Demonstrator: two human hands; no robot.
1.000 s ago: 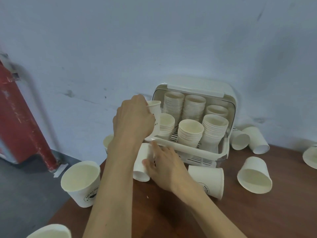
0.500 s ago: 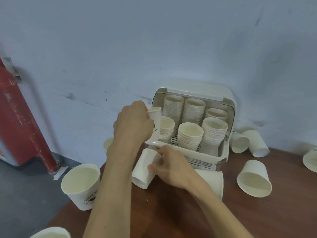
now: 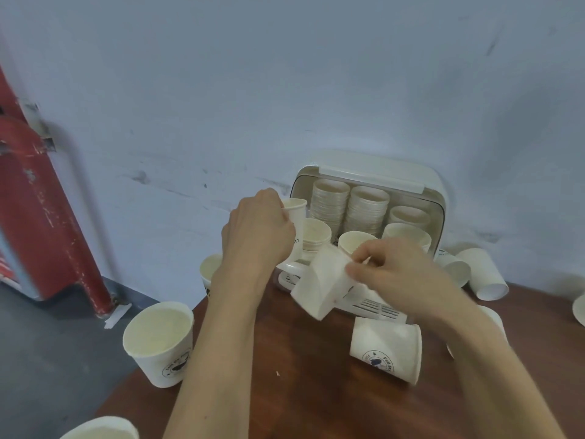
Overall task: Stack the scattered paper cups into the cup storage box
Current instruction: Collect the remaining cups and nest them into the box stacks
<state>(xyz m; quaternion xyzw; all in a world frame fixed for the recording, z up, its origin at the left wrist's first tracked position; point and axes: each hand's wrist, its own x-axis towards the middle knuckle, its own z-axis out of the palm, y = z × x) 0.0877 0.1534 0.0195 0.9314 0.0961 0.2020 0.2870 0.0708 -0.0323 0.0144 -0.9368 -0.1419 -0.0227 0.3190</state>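
Clasping upright cup (image 3: 296, 228): left hand (image 3: 257, 231); right hand (image 3: 394, 270) pinches tilted cup (image 3: 321, 282).

**Print on the cups**

The cup in the left hand (image 3: 296, 228) shows the letters "AY" on its side; the tipped cup at the tabletop's middle (image 3: 386, 354) bears a round logo, lettering blurred; the upright cup at the left edge (image 3: 161, 346) likewise, unreadable.
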